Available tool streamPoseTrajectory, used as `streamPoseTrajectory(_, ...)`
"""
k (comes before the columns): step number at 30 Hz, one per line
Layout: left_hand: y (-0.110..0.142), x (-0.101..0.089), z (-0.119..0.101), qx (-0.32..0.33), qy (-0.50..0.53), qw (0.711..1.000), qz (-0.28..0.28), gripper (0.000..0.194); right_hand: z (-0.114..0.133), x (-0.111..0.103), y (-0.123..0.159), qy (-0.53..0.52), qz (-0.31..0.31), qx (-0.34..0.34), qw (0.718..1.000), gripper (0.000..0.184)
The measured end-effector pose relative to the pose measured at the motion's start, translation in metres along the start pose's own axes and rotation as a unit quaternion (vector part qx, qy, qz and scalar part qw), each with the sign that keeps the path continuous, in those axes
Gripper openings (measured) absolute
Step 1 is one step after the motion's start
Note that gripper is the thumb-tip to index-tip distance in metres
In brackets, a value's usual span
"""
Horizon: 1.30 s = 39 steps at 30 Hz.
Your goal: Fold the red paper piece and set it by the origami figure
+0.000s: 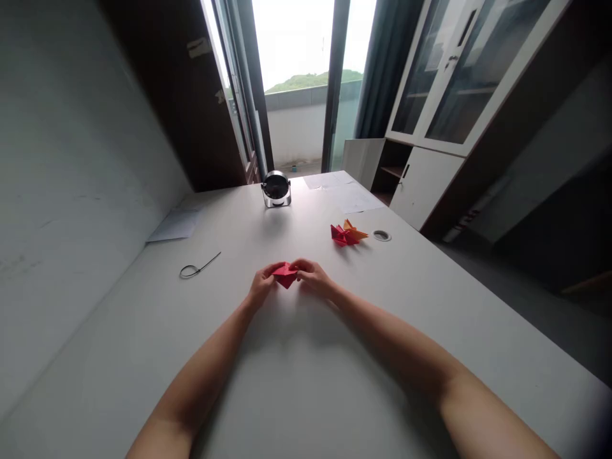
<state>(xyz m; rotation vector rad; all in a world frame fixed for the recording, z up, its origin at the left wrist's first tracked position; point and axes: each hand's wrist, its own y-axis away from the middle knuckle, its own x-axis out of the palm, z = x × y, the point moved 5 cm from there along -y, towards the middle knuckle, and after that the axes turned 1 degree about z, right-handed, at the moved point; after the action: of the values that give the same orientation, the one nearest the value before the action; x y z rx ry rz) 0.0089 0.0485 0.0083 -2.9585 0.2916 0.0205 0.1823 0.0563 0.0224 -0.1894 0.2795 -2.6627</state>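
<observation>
**Red folded paper (286, 278) gripped from both sides**

In the head view, the paper is near the middle of the desk (287, 382), between the two hands; whether it touches the surface cannot be told. The left hand (262, 280) pinches its left end, and the right hand (309, 274) grasps its right side, fingers curled over the upper edge. Good handling here probably means a light, even grip, with one side steady while the other lines up edges and presses creases, without crushing the points.

One corner points back toward the person, another left. The paper spreads left to right between the fingers, but they cover its ends, so its long axis is uncertain. Beyond, to the right, lie red and orange folded pieces (345, 236).
</observation>
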Motion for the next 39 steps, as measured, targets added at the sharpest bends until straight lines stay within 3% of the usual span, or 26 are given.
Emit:
streamPoseTrajectory(11, 0.003, 0.004, -0.009, 0.006, -0.004, 1.000, 0.006, 0.040, 0.006, -0.002, 0.000, 0.026, -0.027, -0.009, 0.999, 0.019)
streamPoseTrajectory(20, 0.004, 0.006, -0.006, 0.014, -0.002, 1.000, 0.004, 0.030, -0.004, -0.007, -0.003, 0.045, -0.047, -0.009, 0.998, 0.012)
streamPoseTrajectory(30, 0.004, 0.007, -0.008, 0.035, -0.029, 0.999, -0.017, 0.038, -0.004, -0.005, -0.001, 0.040, -0.037, -0.008, 0.998, 0.023)
streamPoseTrajectory(39, 0.005, 0.006, -0.009, 0.038, -0.050, 0.998, -0.025, 0.037, -0.010, -0.008, -0.001, 0.125, -0.048, -0.028, 0.991, 0.024)
